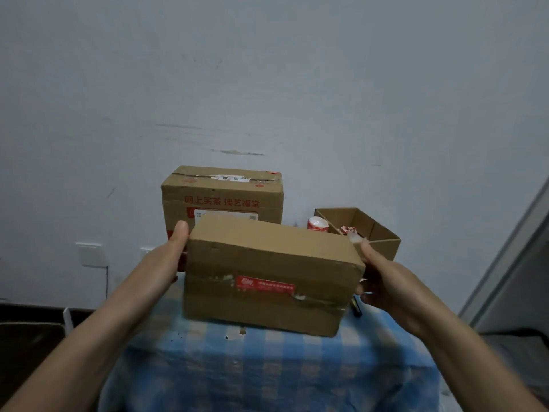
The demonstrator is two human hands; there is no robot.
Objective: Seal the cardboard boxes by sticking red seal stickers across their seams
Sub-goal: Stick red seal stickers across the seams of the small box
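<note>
A brown cardboard box (267, 263) is held tilted over the table, its taped seam side facing me with a red seal sticker (265, 284) stuck across the seam. My left hand (170, 257) grips its left end, thumb on the top edge. My right hand (383, 278) grips its right end. Behind it stands a taller cardboard box (222, 191) with red print, its top seam showing torn tape. A roll of red seal stickers (318, 225) sits at the back right.
The table has a blue and white checked cloth (267, 367). An open cardboard box (374, 230) with red and white scraps stands at the back right. A small dark object (356, 306) lies by my right hand. A wall socket (90, 254) is at left.
</note>
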